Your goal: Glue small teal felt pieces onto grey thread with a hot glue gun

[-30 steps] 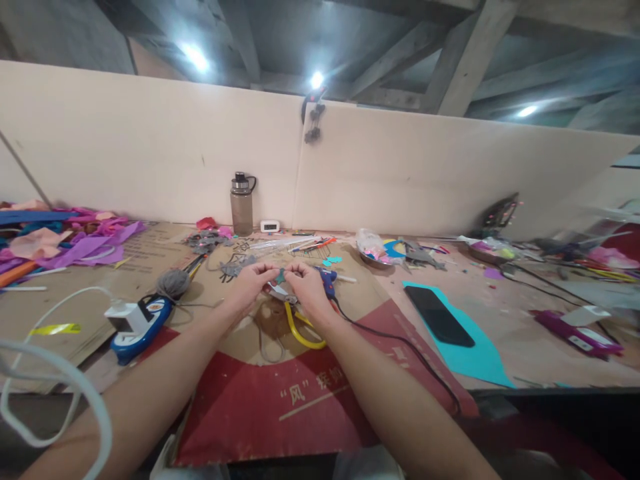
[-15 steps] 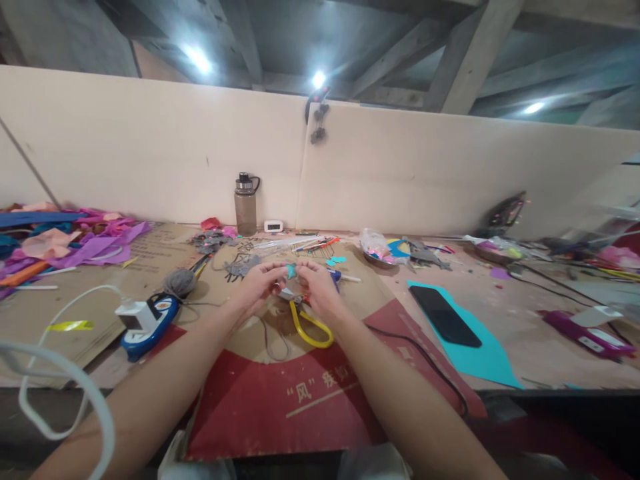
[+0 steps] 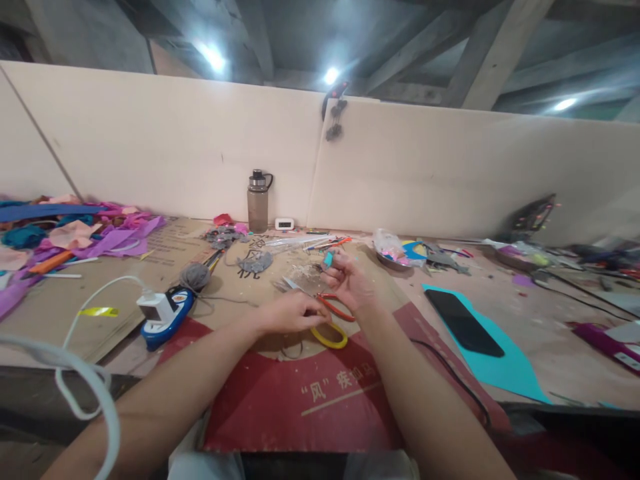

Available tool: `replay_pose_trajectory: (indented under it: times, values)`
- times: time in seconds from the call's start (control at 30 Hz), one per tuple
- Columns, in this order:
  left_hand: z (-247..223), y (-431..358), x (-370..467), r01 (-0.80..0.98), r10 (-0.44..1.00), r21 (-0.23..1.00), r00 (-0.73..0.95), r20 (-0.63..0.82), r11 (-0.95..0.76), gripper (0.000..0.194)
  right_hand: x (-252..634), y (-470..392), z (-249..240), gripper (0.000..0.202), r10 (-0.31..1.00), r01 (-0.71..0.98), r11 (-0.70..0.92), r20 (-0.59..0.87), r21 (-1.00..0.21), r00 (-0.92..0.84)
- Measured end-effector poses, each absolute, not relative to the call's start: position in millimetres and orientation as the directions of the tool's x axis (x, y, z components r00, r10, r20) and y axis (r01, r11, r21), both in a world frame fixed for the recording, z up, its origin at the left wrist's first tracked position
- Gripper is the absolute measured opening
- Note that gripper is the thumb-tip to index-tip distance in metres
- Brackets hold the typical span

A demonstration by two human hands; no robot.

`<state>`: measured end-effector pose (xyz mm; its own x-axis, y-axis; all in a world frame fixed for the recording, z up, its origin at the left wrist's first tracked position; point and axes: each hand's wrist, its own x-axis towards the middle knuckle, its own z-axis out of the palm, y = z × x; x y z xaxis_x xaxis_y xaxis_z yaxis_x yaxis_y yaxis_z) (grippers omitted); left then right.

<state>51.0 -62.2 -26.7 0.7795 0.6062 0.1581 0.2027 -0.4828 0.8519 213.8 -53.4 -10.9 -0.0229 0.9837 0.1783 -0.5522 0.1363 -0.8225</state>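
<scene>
Between the fingertips of my right hand [image 3: 347,283] is a small teal piece [image 3: 328,259], raised above the cardboard [image 3: 300,427]. My left hand [image 3: 295,312] is lower and to the left, palm down, its fingers bent together over the yellow handle of the scissors [image 3: 333,337]; whether it grips the handle is hard to see. The scissor blades point up and left. Red-handled pliers [image 3: 337,308] lie between my two hands, their head partly hidden.
A grey bottle [image 3: 258,203] stands by the partition. Grey yarn [image 3: 195,277] rests near a blue power strip [image 3: 167,323] at the left. At the right, a black phone [image 3: 465,322] lies on turquoise sheet. Coloured scraps [image 3: 75,233] cover the far left.
My hands have moved apart. The left has dropped toward the yellow handle, while the right keeps the teal piece. The teal scraps behind my hands are now hidden, and the view has shifted left.
</scene>
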Motion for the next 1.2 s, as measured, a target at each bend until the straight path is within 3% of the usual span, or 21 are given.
replay_pose_trajectory:
  times: [0.1, 0.17, 0.3, 0.37, 0.43, 0.53, 0.57, 0.67, 0.87, 1.0, 1.2]
  values:
    - [-22.2, -61.8, 51.6, 0.178, 0.562, 0.946, 0.827, 0.006, -0.272, 0.039, 221.4, -57.4, -3.4, 0.031, 0.973, -0.607, 0.204, 0.228, -0.768, 0.038]
    - [-18.3, -56.8, 47.2, 0.121, 0.591, 0.983, 0.807, -0.016, -0.138, 0.050, 231.6, -60.1, 2.9, 0.033, 0.963, -0.656, 0.246, 0.258, -0.713, 0.081]
    - [-2.5, -44.4, 19.5, -0.206, 0.776, 0.978, 0.614, 0.146, -0.021, 0.047, 250.7, -64.3, 11.9, 0.028, 0.939, -0.702, 0.324, 0.309, -0.634, 0.154]
    - [7.4, -39.0, 0.2, -0.285, 0.827, 0.958, 0.530, 0.186, -0.033, 0.056, 252.7, -64.6, 12.6, 0.026, 0.933, -0.695, 0.343, 0.315, -0.632, 0.175]
    - [13.6, -33.4, -13.9, -0.203, 0.868, 0.978, 0.475, 0.146, -0.053, 0.061, 247.5, -63.4, 10.4, 0.025, 0.944, -0.684, 0.315, 0.291, -0.658, 0.155]
    - [9.7, -23.7, -13.4, 0.132, 0.817, 0.985, 0.576, 0.013, -0.108, 0.038, 229.3, -60.2, 2.1, 0.025, 0.976, -0.627, 0.202, 0.211, -0.753, 0.060]
    - [5.0, -20.4, -8.0, 0.165, 0.847, 0.974, 0.529, 0.048, -0.158, 0.032, 222.1, -59.2, -1.7, 0.024, 0.983, -0.579, 0.164, 0.182, -0.798, 0.028]
    - [-12.0, -13.3, 12.2, 0.153, 0.931, 0.974, 0.350, 0.104, -0.167, 0.031, 203.9, -56.2, -13.9, 0.021, 0.993, -0.370, 0.117, 0.112, -0.922, 0.035]
    - [-21.3, -18.4, 26.6, -0.010, 0.912, 0.995, 0.398, 0.099, -0.103, 0.040, 194.5, -45.9, -31.1, 0.016, 0.979, -0.079, 0.134, 0.120, -0.988, 0.166]
    - [-18.5, -24.6, 31.0, -0.088, 0.908, 0.996, 0.418, 0.033, 0.004, 0.047, 193.9, -44.8, -33.1, 0.014, 0.974, -0.036, 0.167, 0.159, -0.985, 0.159]
    - [-21.4, -24.3, 34.1, -0.012, 0.872, 0.997, 0.485, 0.071, -0.074, 0.030, 191.3, -47.1, -34.0, 0.014, 0.978, -0.034, 0.172, 0.167, -0.984, 0.122]
